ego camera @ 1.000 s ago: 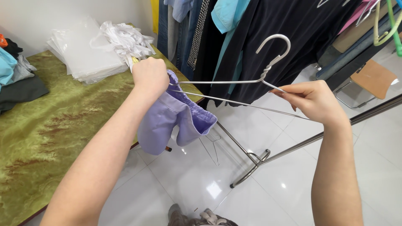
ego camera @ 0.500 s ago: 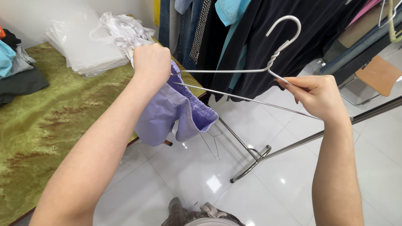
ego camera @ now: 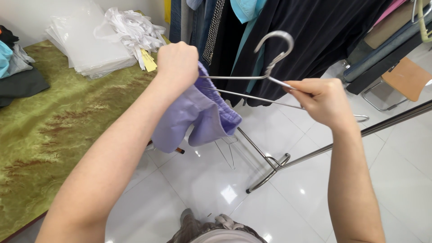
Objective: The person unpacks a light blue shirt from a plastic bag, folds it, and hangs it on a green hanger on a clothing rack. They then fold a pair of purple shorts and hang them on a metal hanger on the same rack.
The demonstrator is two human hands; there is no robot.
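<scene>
My left hand (ego camera: 177,64) is closed around the waistband of a pair of light purple shorts (ego camera: 193,119) and one end of a silver wire hanger (ego camera: 252,77). The shorts hang down below that fist. My right hand (ego camera: 321,100) pinches the hanger's other end, just below its hook (ego camera: 275,42). Both hands are held in the air over the white tiled floor, in front of a row of hanging clothes.
A green patterned table (ego camera: 49,130) lies to the left, with a stack of clear plastic bags (ego camera: 90,40), white ribbons (ego camera: 132,27) and folded clothes (ego camera: 18,76). Dark garments (ego camera: 310,40) hang on a metal rack (ego camera: 288,162). A wooden stool (ego camera: 402,81) stands at right.
Both hands and the hanger have shifted slightly, with the hook tilting a little to the left. The grips on shorts and hanger are unchanged.
</scene>
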